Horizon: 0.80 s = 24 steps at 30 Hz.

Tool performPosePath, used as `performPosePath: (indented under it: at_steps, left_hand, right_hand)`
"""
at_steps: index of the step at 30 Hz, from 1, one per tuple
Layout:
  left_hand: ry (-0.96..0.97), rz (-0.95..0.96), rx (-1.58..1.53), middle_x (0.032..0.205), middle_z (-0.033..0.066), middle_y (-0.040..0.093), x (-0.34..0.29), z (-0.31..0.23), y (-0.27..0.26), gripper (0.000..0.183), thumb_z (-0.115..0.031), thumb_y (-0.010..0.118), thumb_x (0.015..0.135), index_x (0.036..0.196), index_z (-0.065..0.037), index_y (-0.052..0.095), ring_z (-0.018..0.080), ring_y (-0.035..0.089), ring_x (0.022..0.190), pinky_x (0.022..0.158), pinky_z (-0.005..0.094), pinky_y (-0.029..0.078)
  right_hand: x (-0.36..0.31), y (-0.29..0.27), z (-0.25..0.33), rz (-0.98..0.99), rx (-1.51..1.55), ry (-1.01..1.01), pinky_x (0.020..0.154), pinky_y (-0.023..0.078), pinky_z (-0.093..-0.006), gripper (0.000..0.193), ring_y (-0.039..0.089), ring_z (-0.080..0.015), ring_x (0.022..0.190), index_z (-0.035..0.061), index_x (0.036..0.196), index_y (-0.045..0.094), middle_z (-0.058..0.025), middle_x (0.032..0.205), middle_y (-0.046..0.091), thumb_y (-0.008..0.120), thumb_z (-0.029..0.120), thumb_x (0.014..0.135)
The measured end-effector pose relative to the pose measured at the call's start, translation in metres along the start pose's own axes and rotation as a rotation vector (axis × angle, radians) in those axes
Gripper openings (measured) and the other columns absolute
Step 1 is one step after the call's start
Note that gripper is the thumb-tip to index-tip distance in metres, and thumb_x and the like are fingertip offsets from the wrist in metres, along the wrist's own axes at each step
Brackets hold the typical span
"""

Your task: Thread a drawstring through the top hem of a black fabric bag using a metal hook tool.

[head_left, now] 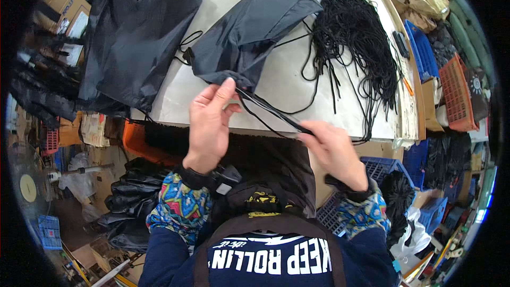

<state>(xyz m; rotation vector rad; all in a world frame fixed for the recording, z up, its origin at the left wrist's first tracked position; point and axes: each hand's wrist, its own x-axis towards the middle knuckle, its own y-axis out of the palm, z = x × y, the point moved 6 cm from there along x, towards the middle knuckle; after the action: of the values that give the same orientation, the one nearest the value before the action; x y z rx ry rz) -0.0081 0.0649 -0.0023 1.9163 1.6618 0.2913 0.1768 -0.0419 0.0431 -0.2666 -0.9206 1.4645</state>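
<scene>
Hands (210, 122) — thin cord (271, 112), crumpled nylon bag (255, 32)

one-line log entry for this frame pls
left hand: pinches black bag opening | right hand: pulls black cord taut | loose cord pile on table

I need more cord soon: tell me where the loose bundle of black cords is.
The bundle of black cords lies on the white table, upper right in the head view, just right of the dark bag that the left hand holds.
</scene>
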Motion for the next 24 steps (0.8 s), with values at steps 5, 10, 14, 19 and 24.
performPosePath:
  at_steps: [5, 10, 14, 19, 24]
  left_hand:
    - [-0.228, 0.326, 0.291, 0.072, 0.0021, 0.064, -0.024, 0.046, 0.030, 0.018, -0.019, 0.067, 0.086, 0.079, -0.002, 0.067, 0.0061, 0.056, 0.066, 0.059, 0.0207, 0.043]
    - [-0.119, 0.034, 0.078, 0.077, 0.0047, 0.064, -0.013, 0.026, 0.007, 0.019, -0.023, 0.056, 0.093, 0.085, -0.006, 0.059, 0.0114, 0.060, 0.063, 0.052, 0.0244, 0.049]
    - [-0.038, 0.039, -0.004, 0.075, 0.0032, 0.064, 0.004, -0.004, -0.006, 0.023, -0.026, 0.055, 0.094, 0.081, -0.008, 0.059, 0.0109, 0.058, 0.060, 0.050, 0.0242, 0.045]
    - [-0.078, 0.253, 0.229, 0.065, 0.0015, 0.058, -0.008, 0.033, 0.027, 0.024, -0.025, 0.056, 0.093, 0.079, -0.006, 0.058, 0.0102, 0.058, 0.057, 0.050, 0.0242, 0.047]
    - [-0.246, 0.215, 0.073, 0.074, 0.0035, 0.060, -0.017, 0.045, 0.040, 0.029, -0.031, 0.056, 0.093, 0.085, -0.002, 0.057, 0.0122, 0.061, 0.059, 0.046, 0.0229, 0.049]
  right_hand:
    - [-0.011, -0.005, -0.012, 0.114, 0.115, 0.318, 0.059, 0.047, -0.0334, 0.012, 0.063, -0.0313, 0.068, -0.0033, 0.094, 0.063, -0.0184, 0.076, 0.062, 0.060, 0.005, 0.086]
    - [-0.004, 0.011, -0.005, 0.281, 0.238, 0.407, 0.062, 0.048, -0.0330, 0.019, 0.062, -0.0334, 0.070, -0.0044, 0.102, 0.060, -0.0196, 0.079, 0.063, 0.059, 0.005, 0.086]
    - [-0.016, -0.010, 0.001, 0.148, 0.073, 0.125, 0.063, 0.049, -0.0323, 0.022, 0.061, -0.0288, 0.069, -0.0017, 0.105, 0.060, -0.0176, 0.079, 0.062, 0.061, 0.002, 0.083]
    - [-0.025, -0.024, -0.007, -0.003, -0.057, 0.228, 0.056, 0.044, -0.0278, 0.013, 0.057, -0.0216, 0.059, -0.0022, 0.097, 0.063, -0.0128, 0.069, 0.059, 0.059, -0.001, 0.084]
    - [-0.029, -0.014, -0.029, 0.045, 0.234, 0.491, 0.050, 0.037, -0.0226, 0.015, 0.047, -0.0058, 0.056, -0.0031, 0.099, 0.063, -0.0015, 0.061, 0.051, 0.057, 0.007, 0.091]
